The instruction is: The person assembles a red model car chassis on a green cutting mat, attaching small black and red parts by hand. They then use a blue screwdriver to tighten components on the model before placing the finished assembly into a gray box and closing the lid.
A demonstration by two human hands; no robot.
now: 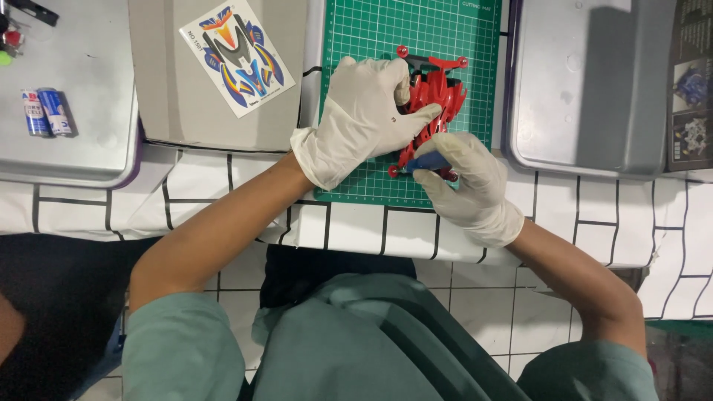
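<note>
A small red toy car body (433,96) lies over the green cutting mat (356,44). My left hand (364,115), in a white glove, grips the car from its left side. My right hand (469,182), also gloved, pinches a small blue part (425,161) at the car's near end. Black chassis pieces peek out behind the red shell at the far end.
A sticker sheet (238,56) lies on a grey box lid left of the mat. Two batteries (46,111) rest on a grey tray at far left. Another grey tray (594,82) with a dark leaflet (691,82) sits at right. The table edge runs below the mat.
</note>
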